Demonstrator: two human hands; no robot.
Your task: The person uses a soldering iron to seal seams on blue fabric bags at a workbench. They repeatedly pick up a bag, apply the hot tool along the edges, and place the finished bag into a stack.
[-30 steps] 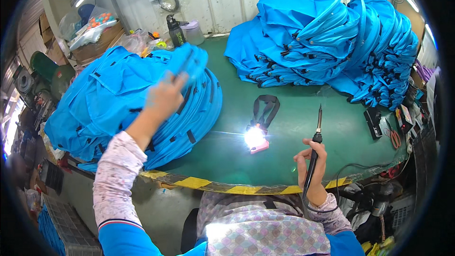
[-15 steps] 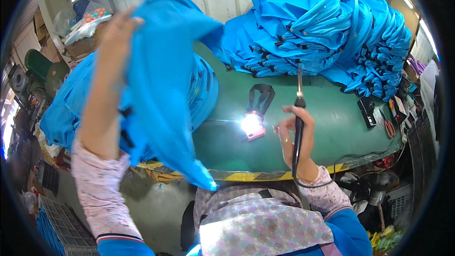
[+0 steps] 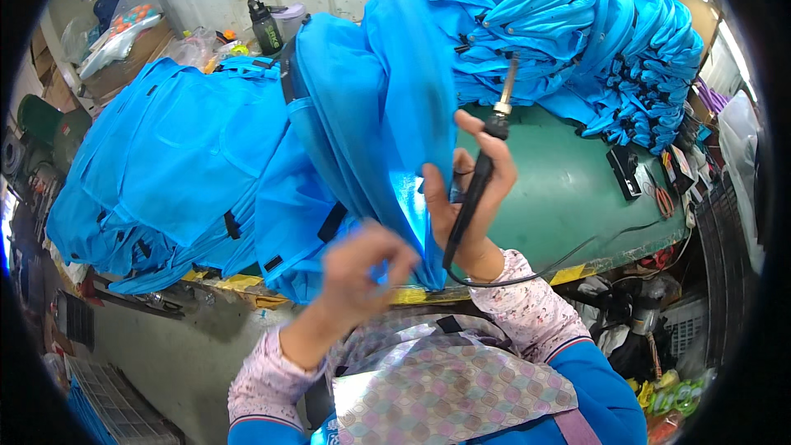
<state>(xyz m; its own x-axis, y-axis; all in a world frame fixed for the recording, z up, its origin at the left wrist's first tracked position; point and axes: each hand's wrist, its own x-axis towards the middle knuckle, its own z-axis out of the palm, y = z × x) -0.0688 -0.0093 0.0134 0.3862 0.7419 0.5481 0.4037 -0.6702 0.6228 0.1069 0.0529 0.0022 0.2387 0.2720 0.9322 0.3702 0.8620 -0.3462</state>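
My right hand [image 3: 482, 202] holds a soldering iron [image 3: 471, 210], its black handle lying across the fingers and its metal tip pointing up and away. Thumb and fingertips of that hand are at the right edge of a blue fabric piece [image 3: 354, 107]; whether they pinch it I cannot tell. This piece stands bunched up over the table, with dark tabs low on its left side. My left hand [image 3: 358, 268] is blurred by motion in front of its lower edge, fingers curled. A bright glow shows at the fabric's lower right; the lamp itself is hidden.
More blue fabric pieces [image 3: 181, 165] lie stacked at the left, and a larger heap [image 3: 568, 41] fills the back right. The green table [image 3: 568, 189] carries a black box [image 3: 624, 173] and orange-handled tool [image 3: 662, 199] at right. A dark bottle [image 3: 264, 26] stands behind. The iron's cord crosses the near edge.
My left hand has come down from the upper left toward the front middle. The raised blue fabric now stands farther right, covering the lamp. My right hand moved slightly left, to the fabric's edge.
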